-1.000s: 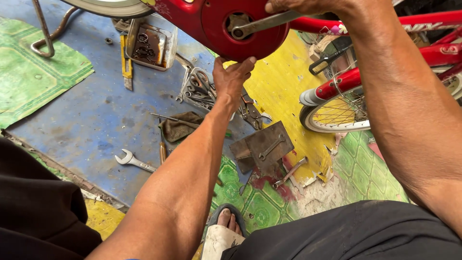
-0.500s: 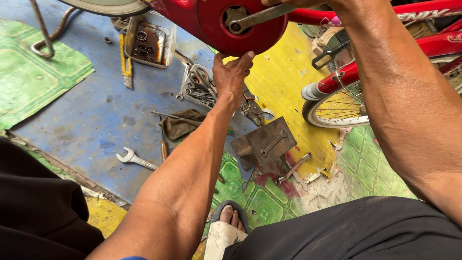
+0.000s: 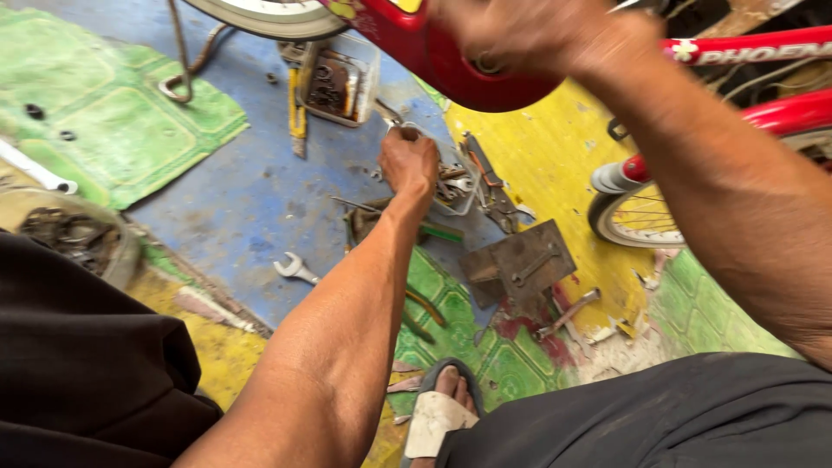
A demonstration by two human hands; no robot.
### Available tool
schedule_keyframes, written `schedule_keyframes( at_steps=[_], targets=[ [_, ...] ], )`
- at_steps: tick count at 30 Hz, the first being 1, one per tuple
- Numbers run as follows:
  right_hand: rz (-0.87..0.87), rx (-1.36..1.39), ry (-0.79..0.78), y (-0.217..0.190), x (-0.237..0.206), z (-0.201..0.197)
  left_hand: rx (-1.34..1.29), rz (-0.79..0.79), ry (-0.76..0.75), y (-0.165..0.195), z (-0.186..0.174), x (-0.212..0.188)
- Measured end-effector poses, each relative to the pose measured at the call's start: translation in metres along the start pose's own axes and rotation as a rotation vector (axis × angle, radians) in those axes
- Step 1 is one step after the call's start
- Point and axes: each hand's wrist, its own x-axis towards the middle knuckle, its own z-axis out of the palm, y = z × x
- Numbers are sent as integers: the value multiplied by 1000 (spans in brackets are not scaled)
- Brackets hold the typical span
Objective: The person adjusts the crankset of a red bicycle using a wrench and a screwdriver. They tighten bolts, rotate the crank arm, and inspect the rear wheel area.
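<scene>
Head view, nearest first: a sandalled foot (image 3: 438, 407) on the painted floor (image 3: 234, 199), with a small spanner (image 3: 295, 268) to its left and a flat metal block (image 3: 518, 263) to its right. Farther off, the left hand (image 3: 409, 163) is curled over a pile of tools (image 3: 464, 182), seemingly gripping one. Farthest, the blurred right hand (image 3: 511, 35) closes against the red bicycle chain guard (image 3: 468, 74); what it holds I cannot tell.

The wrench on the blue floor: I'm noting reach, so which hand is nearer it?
Left. The left hand is down over the floor tools, above-right of the wrench; the right hand is up at the red guard.
</scene>
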Motion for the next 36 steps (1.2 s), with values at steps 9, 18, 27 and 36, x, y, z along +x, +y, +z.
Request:
schedule_keyframes(
  at_steps=[9, 18, 27, 36],
  targets=[
    [254, 280, -674, -71, -28, 105, 169, -191, 11, -33, -54, 41],
    [190, 248, -893, -90, -72, 186, 535, 83, -101, -60, -67, 43],
    [80, 168, -685, -92, -78, 213, 616, 235, -151, -73, -61, 50],
    [109, 187, -683, -98, -74, 221, 583, 205, -181, -93, -55, 53]
  ],
)
